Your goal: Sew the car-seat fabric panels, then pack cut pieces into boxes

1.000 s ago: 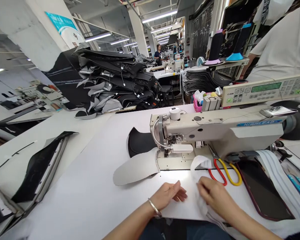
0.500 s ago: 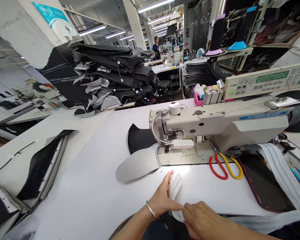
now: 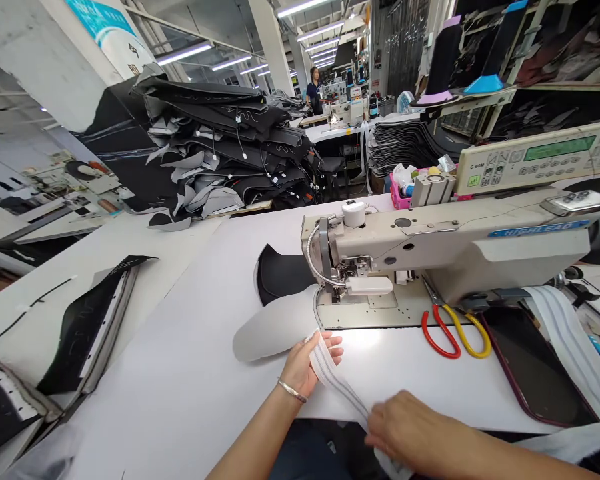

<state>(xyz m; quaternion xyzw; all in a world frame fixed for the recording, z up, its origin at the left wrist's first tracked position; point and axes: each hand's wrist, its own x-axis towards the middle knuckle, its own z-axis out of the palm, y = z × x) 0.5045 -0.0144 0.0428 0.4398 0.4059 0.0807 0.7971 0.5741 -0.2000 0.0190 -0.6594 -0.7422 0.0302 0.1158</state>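
Note:
A white elastic band with grey stripes (image 3: 336, 380) stretches between my two hands. My left hand (image 3: 305, 363), palm up, has the band's end pinched under its thumb, close to the near edge of a light grey fabric piece (image 3: 275, 328). Lower right, at the table's front edge, my right hand (image 3: 403, 427) is closed round the band, and more of it hangs below. The grey piece lies by the needle area of the sewing machine (image 3: 380, 247). Behind it is a black fabric piece (image 3: 285, 275).
Scissors with red and yellow handles (image 3: 453, 333) lie on the machine bed's front edge, beside a dark phone (image 3: 537, 367). More striped band (image 3: 575, 347) runs along the right. Stacked dark panels (image 3: 230, 147) rise behind the table. A person (image 3: 313, 92) is far back.
My left hand has moved left and turned palm up with the band's end. My right hand has shifted slightly right, and the bunched band now runs straight between them.

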